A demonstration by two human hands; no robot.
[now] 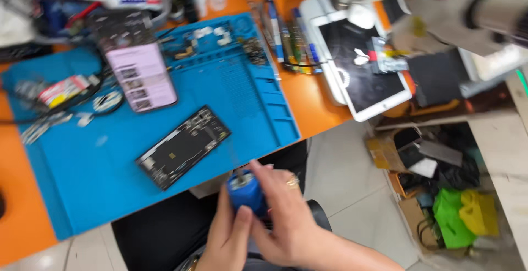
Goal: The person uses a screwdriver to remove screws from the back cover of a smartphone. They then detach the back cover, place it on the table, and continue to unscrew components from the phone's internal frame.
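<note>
Both hands are gripping a small blue tool (246, 192) just below the tabletop's (319, 106) edge: the left hand (228, 238) cupping its base, the right hand (280, 216) closing around its side. Through the blur, it is looking like a spool or driver. An opened phone (184, 145) is lying nearby on the blue mat (88, 177); steadying the tool seems the next need.

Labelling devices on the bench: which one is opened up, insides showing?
The black rectangular phone lying diagonally on the blue work mat, nearest the hands. The pink-screened phone and white tablet lie screen up.
</note>
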